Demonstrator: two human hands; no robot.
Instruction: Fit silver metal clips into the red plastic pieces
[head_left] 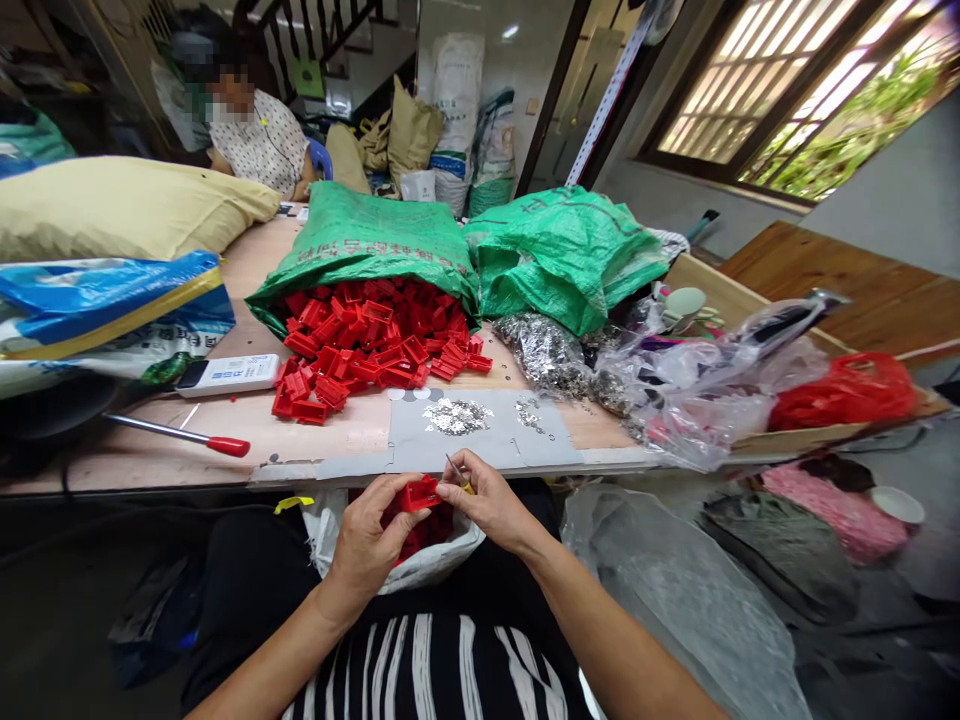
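My left hand (371,535) is closed around a red plastic part (420,493), a small box-like piece with an open side, held above a white sack (450,556) on my lap. More red parts fill that sack. Close by on the right, my right hand (484,497) pinches a slim tool with a pointed metal tip and a yellow handle (469,488); its exact kind is unclear. Just beyond my hands, small silvery metal pieces (457,416) lie in a pile on a grey sheet (409,440), with a smaller cluster (529,414) to their right.
Red parts (382,340) spill from a green woven sack (375,235) across the table. Bags of metal pieces (551,355) lie at right beside a second green sack (562,250). A red-tipped lever (225,446) juts out at left. Another person (262,145) sits across the table.
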